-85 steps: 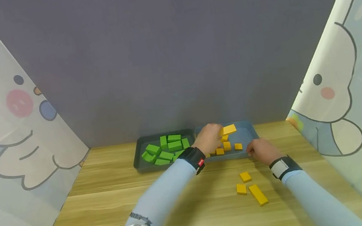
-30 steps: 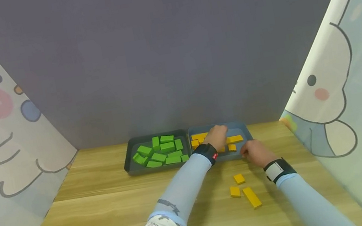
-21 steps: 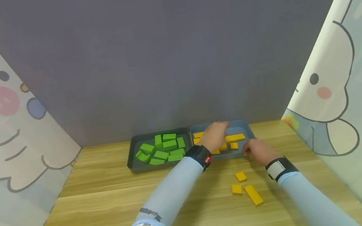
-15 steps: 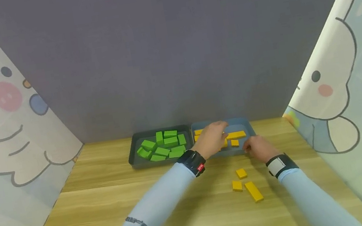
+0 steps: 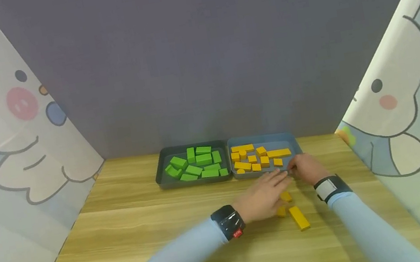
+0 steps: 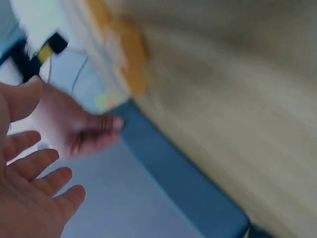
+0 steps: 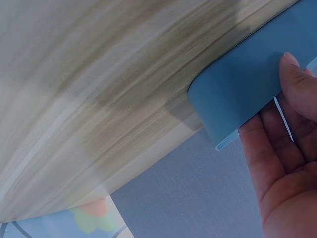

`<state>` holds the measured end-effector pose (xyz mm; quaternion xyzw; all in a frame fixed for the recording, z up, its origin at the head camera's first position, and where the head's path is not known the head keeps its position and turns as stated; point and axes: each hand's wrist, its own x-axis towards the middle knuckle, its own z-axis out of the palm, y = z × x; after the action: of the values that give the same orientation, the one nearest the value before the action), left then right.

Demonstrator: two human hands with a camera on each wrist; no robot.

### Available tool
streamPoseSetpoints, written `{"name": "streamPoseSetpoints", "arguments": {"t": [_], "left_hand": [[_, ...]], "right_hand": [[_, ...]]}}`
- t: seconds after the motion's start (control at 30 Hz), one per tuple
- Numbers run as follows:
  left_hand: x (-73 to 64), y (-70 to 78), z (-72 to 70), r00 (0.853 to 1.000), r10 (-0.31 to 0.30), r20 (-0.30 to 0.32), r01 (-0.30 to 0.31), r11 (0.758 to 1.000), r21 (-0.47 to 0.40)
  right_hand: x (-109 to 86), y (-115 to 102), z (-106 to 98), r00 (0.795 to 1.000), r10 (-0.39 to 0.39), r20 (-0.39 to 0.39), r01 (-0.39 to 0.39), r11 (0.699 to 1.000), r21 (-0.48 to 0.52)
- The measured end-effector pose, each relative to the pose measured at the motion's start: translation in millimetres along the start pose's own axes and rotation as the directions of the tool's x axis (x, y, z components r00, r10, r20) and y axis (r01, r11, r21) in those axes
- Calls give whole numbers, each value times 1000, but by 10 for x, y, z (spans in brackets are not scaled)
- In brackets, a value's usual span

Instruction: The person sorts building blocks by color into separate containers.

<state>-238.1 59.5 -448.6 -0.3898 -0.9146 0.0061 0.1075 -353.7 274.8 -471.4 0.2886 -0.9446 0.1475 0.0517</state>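
Observation:
My left hand (image 5: 262, 197), fingers extended and holding nothing, is above the table in front of the blue tray (image 5: 292, 140), over loose yellow blocks. One long yellow block (image 5: 299, 218) lies just right of it; two small ones, including a yellow block (image 5: 286, 196), are partly covered by the fingers. In the left wrist view the fingers (image 6: 37, 173) are spread apart. My right hand (image 5: 309, 168) grips the blue tray's near right rim; the right wrist view shows the thumb (image 7: 292, 67) on the outer wall and the other fingers inside. Several yellow blocks (image 5: 278, 153) lie in that tray.
A dark grey tray (image 5: 159, 169) with several green blocks (image 5: 204, 159) stands left of the blue tray. Both trays sit at the back of the wooden table (image 5: 133, 218), before a dark grey panel (image 5: 198, 59). Cartoon-printed sheets flank both sides.
A long yellow block in my left hand was set into the blue tray. The left hand then came back toward me, over the loose blocks. My right hand stays on the tray rim.

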Motion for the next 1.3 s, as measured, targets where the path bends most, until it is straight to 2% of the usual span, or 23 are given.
{"name": "streamPoseSetpoints", "arguments": {"t": [0.1,0.23,0.37,0.5,0.6,0.8,1.13,1.3], "left_hand": [[-11,131,96,995,53,84,-58,997,56],[-2,264,207,981,117,153,-137,982,132],[21,374,276,968,165,189,-195,968,155],[34,463,330,962,202,186,-235,956,175],[33,501,373,960,208,190,-245,949,200],[37,528,374,951,227,209,-275,932,235],[16,568,415,940,252,230,-303,927,220],[-39,597,374,937,261,232,-313,923,225]], "right_hand": [[5,10,4,1000,2,-9,-2,1000,-8],[1,8,5,1000,6,-6,-6,1000,-7],[3,4,6,1000,14,1,-14,1000,-13],[10,8,5,1000,20,-3,-20,1000,-17],[7,-1,-1,1000,24,-1,-24,1000,-19],[-7,-17,-11,1000,30,8,-30,1000,1],[-10,-28,-23,1000,26,7,-26,1000,15],[1,-31,-15,999,36,13,-37,999,11]]}}
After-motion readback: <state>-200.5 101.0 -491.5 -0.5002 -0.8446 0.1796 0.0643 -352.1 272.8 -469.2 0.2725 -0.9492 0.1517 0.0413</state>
